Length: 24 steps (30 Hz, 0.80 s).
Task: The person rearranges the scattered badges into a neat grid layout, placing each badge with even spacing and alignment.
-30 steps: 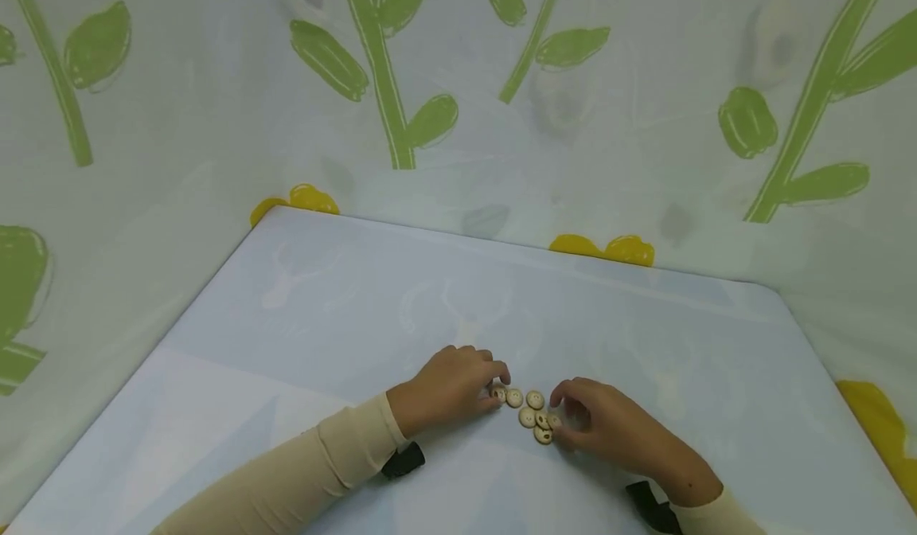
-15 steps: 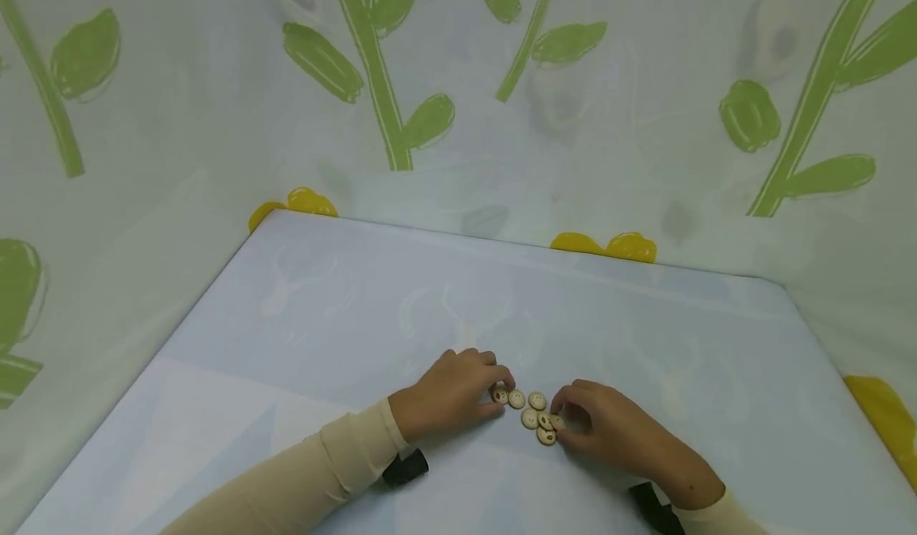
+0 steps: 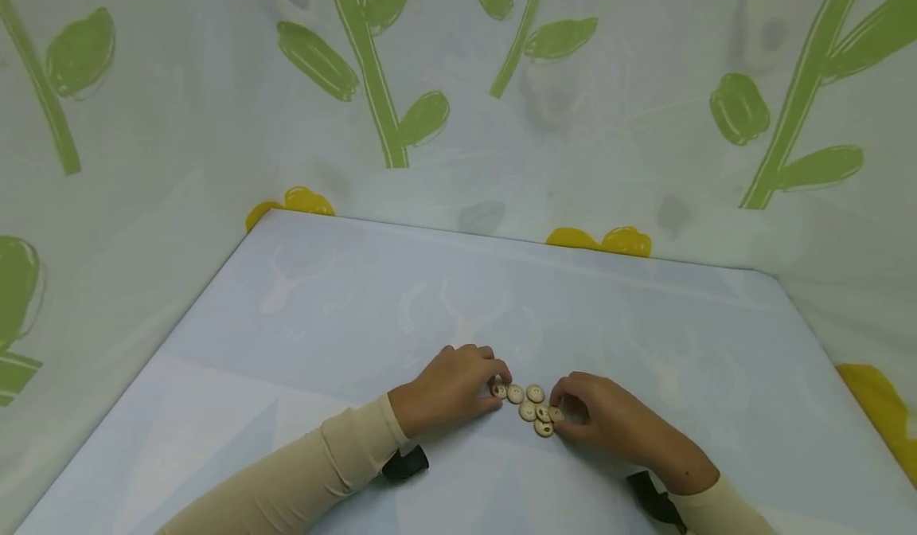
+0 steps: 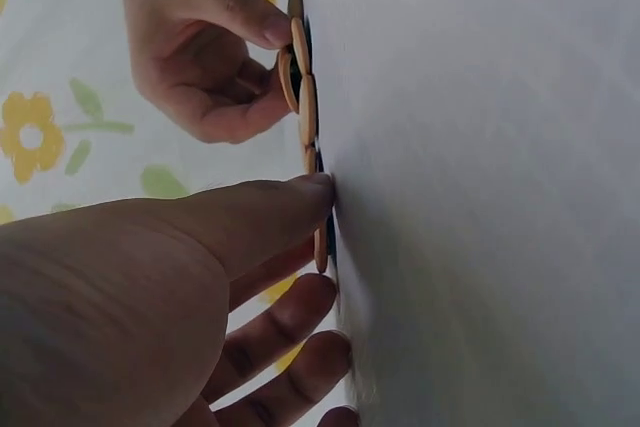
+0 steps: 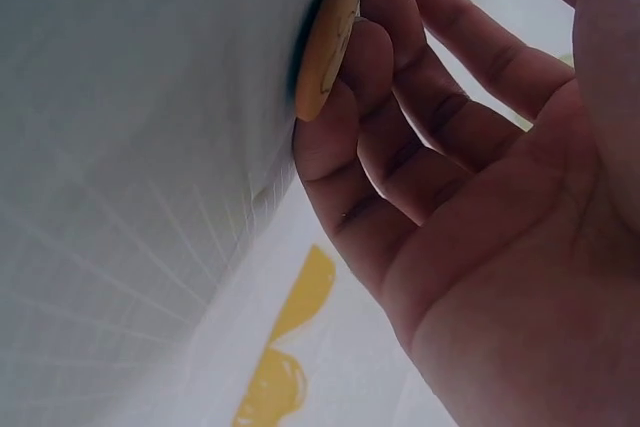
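Note:
Several round, pale wooden buttons [image 3: 535, 393] lie in a small cluster on the table, some overlapping. My left hand [image 3: 447, 392] holds the button at the cluster's left end [image 3: 499, 391] between thumb and fingers. At the right side, my right hand [image 3: 609, 422] pinches another button [image 3: 556, 414] by its edge. In the left wrist view that button [image 4: 288, 79] is tilted against the row, with the right hand [image 4: 205, 57] behind it. The right wrist view has a button [image 5: 326, 47] at the curled fingertips; the pinch itself is mostly out of sight.
The pale blue patterned table [image 3: 322, 280] extends beyond both hands. A white curtain [image 3: 609, 145] printed with green stems and yellow flowers hangs behind it. Dark wrist bands [image 3: 405, 463] show under both forearms.
Both hands stay near the same places on the cluster. The button in the right hand has shifted slightly rightward from its neighbour. The head view has drifted a little.

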Motion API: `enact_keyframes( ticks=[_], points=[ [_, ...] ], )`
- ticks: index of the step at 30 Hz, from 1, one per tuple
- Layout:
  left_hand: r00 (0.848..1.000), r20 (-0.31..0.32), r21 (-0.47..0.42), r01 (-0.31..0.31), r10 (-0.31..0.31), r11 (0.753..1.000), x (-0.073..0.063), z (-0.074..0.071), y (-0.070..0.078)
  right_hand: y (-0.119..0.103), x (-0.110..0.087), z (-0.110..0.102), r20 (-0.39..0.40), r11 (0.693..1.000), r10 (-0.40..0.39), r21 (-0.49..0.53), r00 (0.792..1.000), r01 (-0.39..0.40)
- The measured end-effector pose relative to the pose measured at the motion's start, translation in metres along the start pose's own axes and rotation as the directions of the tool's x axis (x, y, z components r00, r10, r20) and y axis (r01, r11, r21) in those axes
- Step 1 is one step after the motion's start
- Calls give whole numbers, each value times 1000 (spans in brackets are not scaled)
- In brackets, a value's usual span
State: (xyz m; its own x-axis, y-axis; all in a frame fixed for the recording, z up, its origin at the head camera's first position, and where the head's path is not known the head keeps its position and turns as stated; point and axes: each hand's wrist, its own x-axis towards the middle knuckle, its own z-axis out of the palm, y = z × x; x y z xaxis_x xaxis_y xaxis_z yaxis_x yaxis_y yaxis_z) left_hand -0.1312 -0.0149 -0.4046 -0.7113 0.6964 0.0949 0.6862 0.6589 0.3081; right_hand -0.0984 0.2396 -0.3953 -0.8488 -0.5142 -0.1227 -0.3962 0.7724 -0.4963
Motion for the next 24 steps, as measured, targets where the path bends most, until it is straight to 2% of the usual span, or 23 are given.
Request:
enact_keyframes(
  ticks=[5,11,16,24],
  points=[
    [1000,1,-58,1,0,998,-1,-1,-3,-2,1,0,-6,999,37,-9,999,-37],
    [1000,18,-135,26,-23,991,1,-1,-5,-6,-1,-5,-64,998,41,-36,997,-43],
    [999,27,-149,39,-35,988,1,-2,-5,-9,3,-11,-94,997,49,-57,994,-55],
    [1000,16,-160,24,-21,987,0,-4,-5,-9,12,-16,-102,989,128,-60,986,-135]
  ],
)
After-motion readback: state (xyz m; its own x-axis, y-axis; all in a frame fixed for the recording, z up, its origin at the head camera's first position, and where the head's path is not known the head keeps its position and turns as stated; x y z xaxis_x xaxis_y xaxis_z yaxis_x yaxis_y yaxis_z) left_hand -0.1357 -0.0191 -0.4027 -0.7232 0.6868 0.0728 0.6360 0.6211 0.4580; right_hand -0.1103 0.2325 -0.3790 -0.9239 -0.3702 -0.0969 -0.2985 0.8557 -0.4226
